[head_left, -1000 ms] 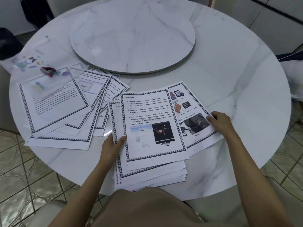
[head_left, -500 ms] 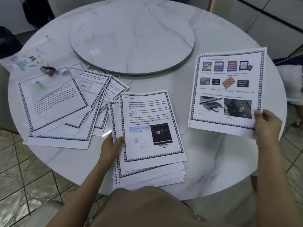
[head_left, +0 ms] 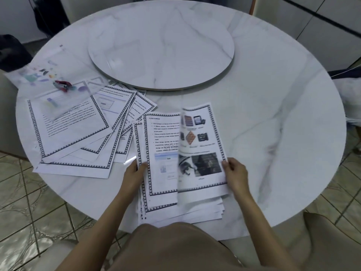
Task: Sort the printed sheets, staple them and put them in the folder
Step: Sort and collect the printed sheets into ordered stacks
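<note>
A stack of printed sheets (head_left: 162, 153) with black patterned borders lies at the table's near edge. My left hand (head_left: 134, 173) holds the stack's left edge, thumb on the top page. My right hand (head_left: 234, 173) pinches the right edge of a picture sheet (head_left: 201, 145), which is blurred and lies over the right half of the stack. A second fan of bordered sheets (head_left: 74, 133) is spread to the left. On it rests a clear plastic folder (head_left: 48, 81) with a small red stapler (head_left: 61, 85) on top.
The round white marble table (head_left: 273, 124) carries a raised marble turntable (head_left: 162, 51) in its middle. Beige chairs stand at the near left and near right, over a tiled floor. A dark object sits beyond the table's left edge.
My right hand lifted the picture sheet off to the right, then brought it back down onto the stack. My left hand has stayed on the stack's left edge.
</note>
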`<act>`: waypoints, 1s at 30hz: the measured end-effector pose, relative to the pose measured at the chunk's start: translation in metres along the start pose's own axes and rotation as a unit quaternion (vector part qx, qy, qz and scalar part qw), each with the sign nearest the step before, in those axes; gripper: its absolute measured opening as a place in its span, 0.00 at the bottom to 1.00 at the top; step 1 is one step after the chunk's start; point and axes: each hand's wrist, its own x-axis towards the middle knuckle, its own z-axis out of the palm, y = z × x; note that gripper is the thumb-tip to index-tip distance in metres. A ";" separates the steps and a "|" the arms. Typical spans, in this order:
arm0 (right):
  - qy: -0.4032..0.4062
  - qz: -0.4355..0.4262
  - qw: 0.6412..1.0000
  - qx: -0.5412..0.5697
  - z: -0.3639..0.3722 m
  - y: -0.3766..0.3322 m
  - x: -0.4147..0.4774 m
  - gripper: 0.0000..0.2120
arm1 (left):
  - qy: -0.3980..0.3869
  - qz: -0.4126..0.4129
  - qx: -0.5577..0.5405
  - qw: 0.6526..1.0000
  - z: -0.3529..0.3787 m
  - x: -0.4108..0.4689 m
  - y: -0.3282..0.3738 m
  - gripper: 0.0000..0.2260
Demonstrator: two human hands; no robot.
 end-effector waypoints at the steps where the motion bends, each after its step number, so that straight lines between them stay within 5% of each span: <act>1: -0.009 -0.004 1.000 -0.011 0.006 -0.002 -0.004 0.08 | -0.001 -0.002 -0.008 1.000 0.000 0.000 0.000 0.11; 13: -0.073 -0.045 0.994 -0.074 0.016 -0.023 -0.023 0.08 | -0.007 0.024 -0.014 1.000 0.001 -0.002 0.001 0.14; 22: -0.078 0.023 0.997 -0.020 0.018 -0.034 0.007 0.26 | -0.012 0.083 -0.007 0.996 0.003 -0.007 0.005 0.15; 26: -0.103 0.066 0.987 0.106 0.009 -0.046 0.017 0.18 | -0.009 0.100 -0.042 0.994 0.001 -0.009 0.017 0.14; 30: -0.076 0.000 0.979 0.189 -0.001 -0.072 0.024 0.07 | -0.003 0.142 -0.064 0.988 0.007 -0.008 0.048 0.13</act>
